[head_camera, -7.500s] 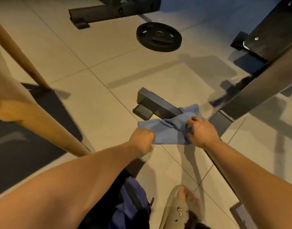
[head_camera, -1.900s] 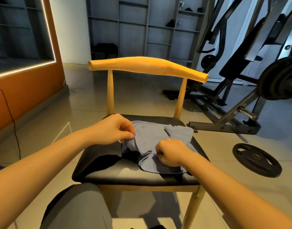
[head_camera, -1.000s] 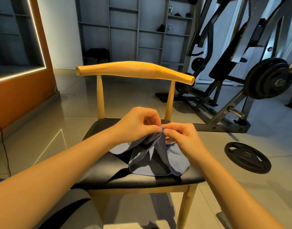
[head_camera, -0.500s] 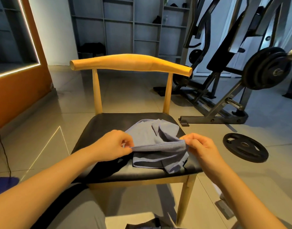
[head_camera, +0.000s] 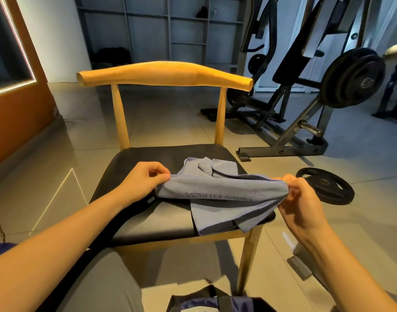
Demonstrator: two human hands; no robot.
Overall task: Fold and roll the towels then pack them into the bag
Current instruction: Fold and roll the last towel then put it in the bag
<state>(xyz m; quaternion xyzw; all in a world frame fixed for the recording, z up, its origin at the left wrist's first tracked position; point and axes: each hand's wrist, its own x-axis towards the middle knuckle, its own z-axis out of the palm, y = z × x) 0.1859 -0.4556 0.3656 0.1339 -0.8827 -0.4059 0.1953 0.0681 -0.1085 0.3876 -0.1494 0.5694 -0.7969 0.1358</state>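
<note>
A blue-grey towel (head_camera: 217,194) with faint lettering lies partly bunched on the black seat of a wooden chair (head_camera: 145,212). My left hand (head_camera: 145,179) pinches the towel's near edge at its left corner. At the right corner my right hand (head_camera: 298,199) pinches the same edge, so the edge is stretched between them just above the seat. The far part of the towel stays crumpled on the seat and a flap hangs toward the seat's front right. A dark bag (head_camera: 215,300) with a blue lining sits on the floor at the bottom edge, mostly cut off.
A loose black weight plate (head_camera: 325,188) lies on the tiled floor right of the chair. A weight machine (head_camera: 305,109) with loaded plates stands behind it. Grey shelving lines the back wall, an orange wall stands left, and my knee in grey cloth (head_camera: 98,287) is at the bottom left.
The towel went from the floor to the chair seat. Over the last second my hands moved apart from the middle, stretching the towel's near edge out sideways.
</note>
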